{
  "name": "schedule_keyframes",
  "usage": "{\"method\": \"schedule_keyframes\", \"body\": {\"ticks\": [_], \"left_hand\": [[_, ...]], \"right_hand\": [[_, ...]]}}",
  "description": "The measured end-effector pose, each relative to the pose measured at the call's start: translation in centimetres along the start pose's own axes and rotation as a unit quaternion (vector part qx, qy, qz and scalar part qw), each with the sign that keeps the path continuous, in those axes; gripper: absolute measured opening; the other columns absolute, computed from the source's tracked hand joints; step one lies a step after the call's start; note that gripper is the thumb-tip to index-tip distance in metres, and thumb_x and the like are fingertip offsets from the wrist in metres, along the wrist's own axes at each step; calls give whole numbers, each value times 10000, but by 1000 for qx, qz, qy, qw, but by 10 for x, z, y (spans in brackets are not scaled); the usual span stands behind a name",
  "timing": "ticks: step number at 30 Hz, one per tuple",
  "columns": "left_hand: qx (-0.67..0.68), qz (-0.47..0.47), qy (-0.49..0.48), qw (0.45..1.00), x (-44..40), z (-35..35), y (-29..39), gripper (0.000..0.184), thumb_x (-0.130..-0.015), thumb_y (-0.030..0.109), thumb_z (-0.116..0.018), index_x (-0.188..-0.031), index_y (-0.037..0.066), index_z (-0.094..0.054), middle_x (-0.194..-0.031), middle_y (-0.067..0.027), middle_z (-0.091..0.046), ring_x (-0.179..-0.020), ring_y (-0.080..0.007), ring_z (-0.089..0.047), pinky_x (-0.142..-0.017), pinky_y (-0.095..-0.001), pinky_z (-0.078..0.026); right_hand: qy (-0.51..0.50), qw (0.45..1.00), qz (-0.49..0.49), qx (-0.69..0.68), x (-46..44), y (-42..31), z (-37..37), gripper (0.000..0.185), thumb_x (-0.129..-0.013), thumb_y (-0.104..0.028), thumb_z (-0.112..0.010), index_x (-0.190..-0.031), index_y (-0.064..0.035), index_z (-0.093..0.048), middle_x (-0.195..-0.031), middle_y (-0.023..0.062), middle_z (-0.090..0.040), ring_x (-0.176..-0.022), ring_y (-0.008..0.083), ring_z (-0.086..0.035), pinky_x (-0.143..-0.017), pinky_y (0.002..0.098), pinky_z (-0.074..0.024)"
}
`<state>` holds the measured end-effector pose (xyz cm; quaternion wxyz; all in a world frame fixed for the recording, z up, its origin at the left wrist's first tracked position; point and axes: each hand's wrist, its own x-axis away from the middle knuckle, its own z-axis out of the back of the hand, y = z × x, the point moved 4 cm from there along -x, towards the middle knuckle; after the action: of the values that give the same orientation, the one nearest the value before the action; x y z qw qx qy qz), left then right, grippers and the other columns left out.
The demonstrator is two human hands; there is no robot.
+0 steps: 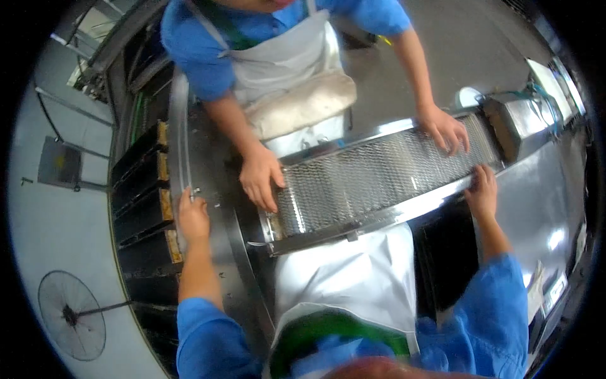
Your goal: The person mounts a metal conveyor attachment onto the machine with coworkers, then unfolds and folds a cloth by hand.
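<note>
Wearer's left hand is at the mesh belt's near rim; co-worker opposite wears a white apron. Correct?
Wrong hand: the head view shows the right hand at the near rim of the mesh belt; the left hand is apart from it. The co-worker's white apron is right.

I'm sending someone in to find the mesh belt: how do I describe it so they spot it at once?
Start at the wearer's white apron, low in the centre of the view. Above it a long metal frame slants up to the right, the wearer's right hand at its near edge. Inside lies the mesh belt, set apart by its rippled grey texture.
</note>
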<state>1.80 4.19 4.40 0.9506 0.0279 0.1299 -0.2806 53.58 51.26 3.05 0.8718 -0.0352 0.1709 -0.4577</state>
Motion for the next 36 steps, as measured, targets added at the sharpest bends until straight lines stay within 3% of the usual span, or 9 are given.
{"method": "schedule_keyframes", "body": {"ticks": [3, 5, 8, 16, 18, 22, 24, 36], "left_hand": [[3, -14, 16, 1000, 0, -5, -3, 120, -715, 13, -687, -820, 68, -671, -1338, -155, -499, -1186, -335, -503, -966, -394, -440], [-1, -26, 21, 999, 0, -4, -1, 116, -718, 17, -688, -820, 69, -670, -1340, -153, -499, -1183, -335, -505, -962, -395, -443], [-35, -9, 2, 999, 0, -6, -1, 102, -729, 30, -690, -818, 75, -668, -1341, -148, -500, -1187, -334, -504, -955, -391, -447], [-12, -21, 25, 999, 0, -9, -6, 71, -735, 41, -688, -788, 59, -644, -1335, -146, -506, -1175, -331, -513, -943, -393, -453], [-15, -17, 21, 1000, -1, -7, -5, 77, -730, 39, -689, -788, 57, -643, -1333, -148, -507, -1175, -333, -513, -943, -394, -453], [-9, -16, 13, 1000, -1, -6, -4, 89, -716, 32, -692, -784, 51, -637, -1326, -153, -511, -1169, -338, -517, -941, -396, -454], [-10, -20, 19, 1000, 1, -5, -3, 89, -715, 32, -692, -782, 51, -637, -1325, -152, -512, -1166, -339, -518, -938, -396, -456], [-21, -22, 26, 999, -1, -2, -2, 99, -718, 52, -693, -811, 83, -681, -1348, -132, -507, -1119, -326, -552, -927, -387, -464]], "right_hand": [[1, 1000, 3, 16, 0, 4, -1, 622, -629, -55, -690, -1225, -67, -512, -1323, 145, -475, -1220, 370, -441, -1031, 436, -367], [9, 999, 18, 35, 0, 8, -4, 733, -588, -60, -780, -1260, -92, -490, -1351, 122, -456, -1254, 340, -420, -1036, 409, -372], [6, 999, 14, 28, -1, 0, 1, 596, -647, -83, -701, -1214, -67, -518, -1313, 137, -488, -1210, 368, -453, -1011, 441, -387], [16, 999, 16, 38, -1, 3, -2, 611, -644, -111, -705, -1225, -87, -517, -1315, 131, -487, -1222, 357, -443, -1027, 440, -372], [5, 1000, 1, 28, -2, 8, -7, 720, -582, -41, -778, -1246, -79, -501, -1345, 127, -459, -1249, 341, -422, -1044, 417, -365], [7, 1000, 12, 1, -2, 2, -3, 712, -581, -31, -777, -1237, -70, -503, -1345, 134, -458, -1253, 340, -419, -1049, 417, -363], [1, 1000, 5, 3, -1, 3, -3, 656, -611, -58, -707, -1234, -87, -504, -1333, 121, -468, -1246, 346, -420, -1043, 433, -358], [12, 1000, 13, 10, -1, 4, -6, 657, -612, -57, -718, -1230, -72, -497, -1327, 145, -468, -1238, 349, -428, -1050, 429, -359]]}}
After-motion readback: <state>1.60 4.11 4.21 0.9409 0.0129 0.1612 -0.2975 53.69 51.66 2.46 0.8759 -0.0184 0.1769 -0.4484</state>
